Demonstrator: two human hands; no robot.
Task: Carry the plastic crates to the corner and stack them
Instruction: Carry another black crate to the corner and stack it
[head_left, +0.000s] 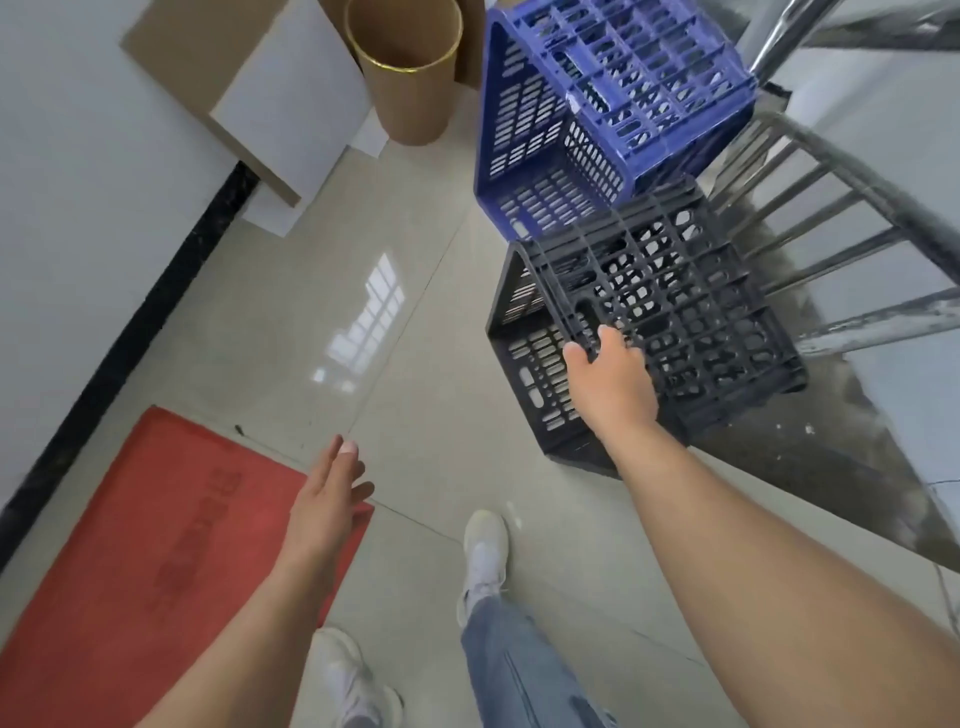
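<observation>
Black plastic fills the right centre of the frame: one black crate (670, 332) lies turned over on the pale tiled floor (415, 374), its grid bottom facing up, and my right hand (610, 379) is on its near top edge, the fingers (613, 338) hooked over the rim and closed on it. Just above it, in the upper middle of the frame, I count one blue crate (597, 104), also bottom up and tilted, its lower corner touching or overlapping the black one; I cannot tell whether it rests on it. That makes two crates in all. My left hand (327, 499) hangs at lower centre left, holding nothing, its fingers straight and loosely spread over the edge of a red mat (156, 545) that lies on the floor at lower left. Close on the right of both crates runs a metal stair railing (841, 208) with several slanted bars, and beyond it grey stair steps (831, 467). At the top of the frame, left of the blue crate, stands one brown cardboard tube (410, 78) with a gold rim, and beside it flat boards (280, 104) lean against the white wall (78, 182), which has a black skirting strip. Two white shoes (485, 551) and a blue-jeaned leg show at the bottom.
</observation>
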